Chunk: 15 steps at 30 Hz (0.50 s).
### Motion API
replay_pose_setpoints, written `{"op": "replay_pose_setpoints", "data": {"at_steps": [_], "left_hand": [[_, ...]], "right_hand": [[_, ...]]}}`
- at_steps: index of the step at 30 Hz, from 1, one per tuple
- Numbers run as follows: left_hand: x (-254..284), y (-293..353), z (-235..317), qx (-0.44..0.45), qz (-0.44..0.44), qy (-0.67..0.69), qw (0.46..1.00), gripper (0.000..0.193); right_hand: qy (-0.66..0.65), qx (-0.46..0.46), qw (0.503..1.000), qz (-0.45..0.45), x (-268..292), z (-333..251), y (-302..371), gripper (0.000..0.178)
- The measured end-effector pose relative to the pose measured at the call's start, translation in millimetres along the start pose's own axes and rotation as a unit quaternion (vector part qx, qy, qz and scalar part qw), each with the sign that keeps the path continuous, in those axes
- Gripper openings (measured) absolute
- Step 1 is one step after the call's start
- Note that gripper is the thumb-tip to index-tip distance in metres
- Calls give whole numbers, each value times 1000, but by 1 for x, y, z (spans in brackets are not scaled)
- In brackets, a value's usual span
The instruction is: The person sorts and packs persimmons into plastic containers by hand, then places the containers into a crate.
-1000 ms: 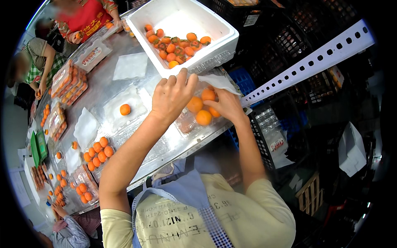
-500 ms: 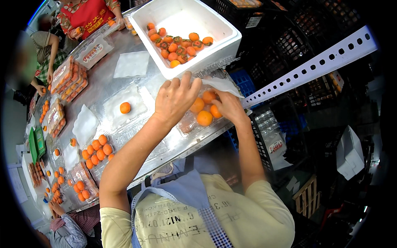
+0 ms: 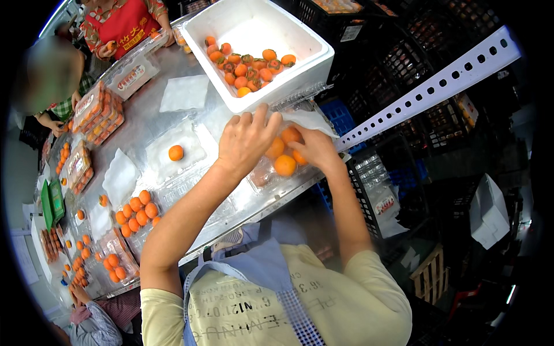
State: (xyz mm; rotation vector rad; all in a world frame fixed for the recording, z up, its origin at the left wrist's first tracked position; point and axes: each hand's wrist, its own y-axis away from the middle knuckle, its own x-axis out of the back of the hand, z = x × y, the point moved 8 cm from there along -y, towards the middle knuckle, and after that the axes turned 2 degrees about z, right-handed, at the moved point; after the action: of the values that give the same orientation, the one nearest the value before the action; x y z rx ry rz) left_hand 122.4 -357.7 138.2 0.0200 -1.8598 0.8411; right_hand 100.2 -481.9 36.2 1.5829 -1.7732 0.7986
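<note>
In front of me a clear plastic tray holds several orange persimmons. My right hand is closed at its right side, with bent fingers against the rear persimmon. My left hand is beside the tray's left side, its fingers curled and pointing away from me; what they grip, if anything, is hidden. A white liner sheet lies just beyond the fruit. Behind my hands stands a white foam box with loose persimmons inside.
One persimmon sits on a white liner in another tray at left. Stacked packed boxes and grouped persimmons are farther left. A perforated white metal bar slants off to the right. Two co-workers stand across the metal table.
My right hand has shifted slightly left over the persimmons, covering more of the right one. My left hand stays nearly in place. A co-worker at far left has leaned into view.
</note>
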Motion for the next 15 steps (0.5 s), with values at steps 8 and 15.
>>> {"op": "replay_pose_setpoints", "data": {"at_steps": [8, 15], "left_hand": [[0, 1, -2, 7, 28, -10, 1000, 18], [-3, 1, -1, 11, 38, -24, 999, 18]], "right_hand": [[60, 16, 998, 9, 13, -21, -15, 46], [35, -39, 998, -29, -2, 2, -14, 51]]}}
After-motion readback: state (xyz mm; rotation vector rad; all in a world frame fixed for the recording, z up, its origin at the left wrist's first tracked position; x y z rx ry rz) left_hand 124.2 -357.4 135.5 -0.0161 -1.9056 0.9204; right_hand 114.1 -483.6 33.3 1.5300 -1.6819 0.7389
